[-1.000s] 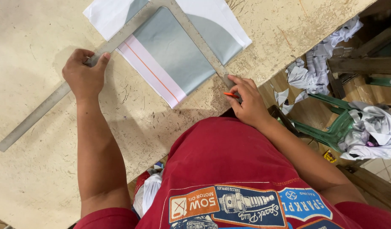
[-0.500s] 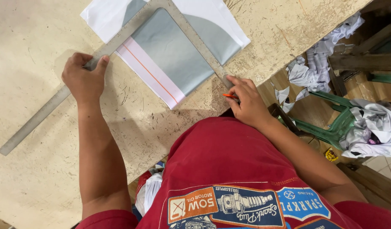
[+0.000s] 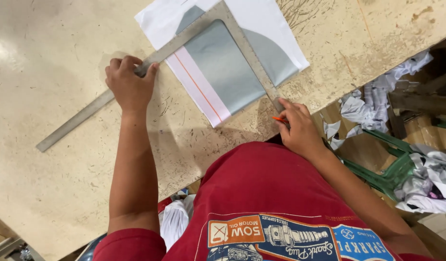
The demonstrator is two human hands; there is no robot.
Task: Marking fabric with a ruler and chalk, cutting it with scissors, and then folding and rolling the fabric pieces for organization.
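Marking is in hand — the left hand point(image 3: 130, 83) presses the metal L-square point(image 3: 184, 38) onto grey fabric point(image 3: 223, 67) on the surface point(image 3: 63, 48), the right hand point(image 3: 296, 126) grips an orange marker point(image 3: 280, 119) at the blade's end — steady pressure comes next.

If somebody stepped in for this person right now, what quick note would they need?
Left hand: presses flat on the long arm of the L-shaped metal square ruler.
Right hand: grips a small orange marking tool at the end of the ruler's short arm.
The ruler lies across the grey fabric piece, which sits on white paper on the beige worktable.
Done: ruler is placed on the fabric.
Left: no fresh line is visible along the short arm.
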